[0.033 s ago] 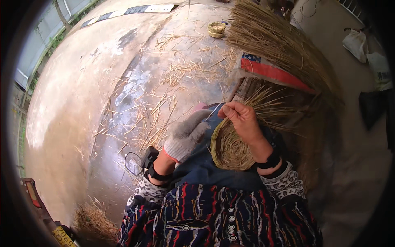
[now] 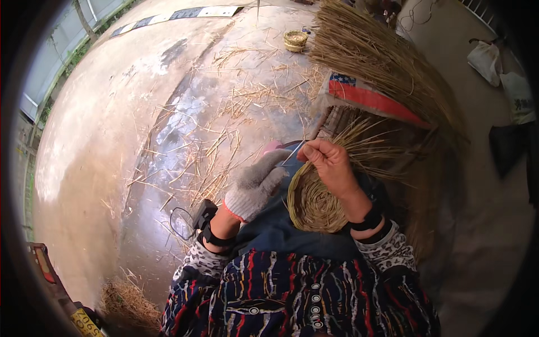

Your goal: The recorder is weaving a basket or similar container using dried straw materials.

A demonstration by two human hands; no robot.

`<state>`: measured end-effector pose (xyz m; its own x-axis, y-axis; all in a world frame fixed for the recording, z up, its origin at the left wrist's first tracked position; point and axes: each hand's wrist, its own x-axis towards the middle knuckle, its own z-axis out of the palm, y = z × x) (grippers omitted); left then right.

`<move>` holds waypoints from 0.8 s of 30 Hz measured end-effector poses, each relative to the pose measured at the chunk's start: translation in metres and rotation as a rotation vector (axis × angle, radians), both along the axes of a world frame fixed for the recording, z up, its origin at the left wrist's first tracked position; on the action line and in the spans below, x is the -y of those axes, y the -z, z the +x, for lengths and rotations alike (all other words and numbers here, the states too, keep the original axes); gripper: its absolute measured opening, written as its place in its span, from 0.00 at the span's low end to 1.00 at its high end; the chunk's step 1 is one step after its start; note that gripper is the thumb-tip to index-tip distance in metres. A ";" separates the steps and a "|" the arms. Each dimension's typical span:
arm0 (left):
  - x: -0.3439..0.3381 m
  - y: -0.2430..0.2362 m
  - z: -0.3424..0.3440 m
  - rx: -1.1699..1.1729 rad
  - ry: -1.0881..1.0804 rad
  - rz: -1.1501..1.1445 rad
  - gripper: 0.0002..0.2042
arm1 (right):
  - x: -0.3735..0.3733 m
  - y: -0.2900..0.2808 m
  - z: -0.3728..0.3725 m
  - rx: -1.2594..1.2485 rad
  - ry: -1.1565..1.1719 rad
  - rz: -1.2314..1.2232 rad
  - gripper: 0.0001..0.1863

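A thin, pale, needle-like rod (image 2: 293, 153) slants between my two hands above my lap. My left hand (image 2: 254, 182), in a grey-white knit glove, is closed around its lower end. The bare fingertips of my right hand (image 2: 330, 164) are pinched together at its upper end; any fine strand there is too small to make out. Under my right wrist a round woven straw basket (image 2: 319, 205) rests on my lap, its coiled inside facing up. My right hand and forearm cover part of its rim. Loose straw ends (image 2: 370, 147) fan out beyond it.
A large bundle of long straw (image 2: 376, 50) lies at the far right, over a red, white and blue sack (image 2: 370, 98). Small woven baskets (image 2: 295, 40) stand at the back. Scattered straw (image 2: 216, 146) covers the floor on the left. White bags (image 2: 485, 62) sit far right.
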<state>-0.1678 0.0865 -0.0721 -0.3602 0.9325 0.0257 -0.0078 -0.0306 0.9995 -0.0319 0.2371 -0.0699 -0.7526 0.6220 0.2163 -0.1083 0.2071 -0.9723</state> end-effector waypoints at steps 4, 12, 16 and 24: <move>0.000 -0.002 0.001 -0.095 0.054 -0.007 0.20 | 0.005 -0.004 -0.001 0.006 -0.008 0.079 0.06; -0.003 0.003 0.001 -0.195 0.007 0.012 0.22 | 0.009 -0.006 -0.003 -0.017 0.000 0.204 0.04; -0.003 -0.004 0.000 -0.162 0.073 -0.026 0.22 | 0.009 -0.003 -0.003 -0.057 0.003 0.248 0.04; -0.002 -0.013 0.000 0.150 0.150 -0.072 0.24 | 0.009 -0.006 -0.002 -0.009 -0.011 0.313 0.01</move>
